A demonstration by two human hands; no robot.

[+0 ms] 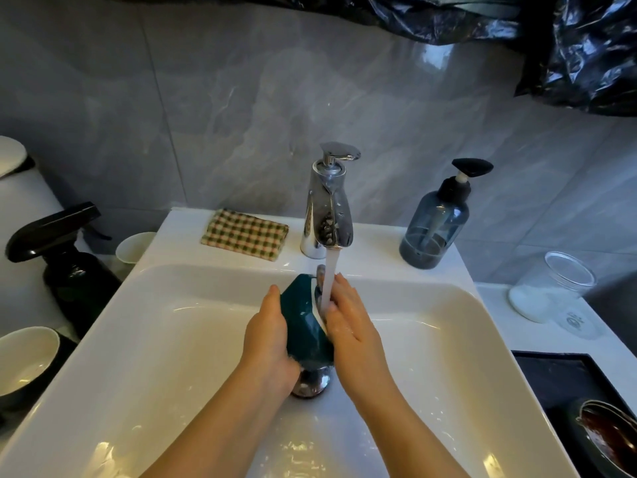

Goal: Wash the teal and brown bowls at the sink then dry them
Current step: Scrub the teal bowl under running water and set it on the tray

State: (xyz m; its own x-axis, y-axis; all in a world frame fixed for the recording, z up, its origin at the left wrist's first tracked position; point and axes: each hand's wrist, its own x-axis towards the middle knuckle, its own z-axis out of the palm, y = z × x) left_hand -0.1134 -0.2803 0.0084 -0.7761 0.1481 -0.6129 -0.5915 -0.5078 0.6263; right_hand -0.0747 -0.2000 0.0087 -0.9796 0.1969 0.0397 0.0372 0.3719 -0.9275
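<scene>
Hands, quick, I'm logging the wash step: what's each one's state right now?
Left hand: closed round the teal bowl, holding it by its outer side.
Right hand: open, pressed flat against the bowl's white inside.

Sink ledge (pixel 375 250) carries a checked cloth (pixel 245 234) and soap bottle (pixel 435 229)

1. Grips the teal bowl (pixel 305 327), on edge over the sink (pixel 165 339), with the left hand (pixel 267 339).
2. Presses the right hand (pixel 351 327), fingers straight, to its white inside, under water from the tap (pixel 327 208).
3. Shows a checked cloth (pixel 245 238) and soap bottle (pixel 435 229) flanking the tap.
</scene>
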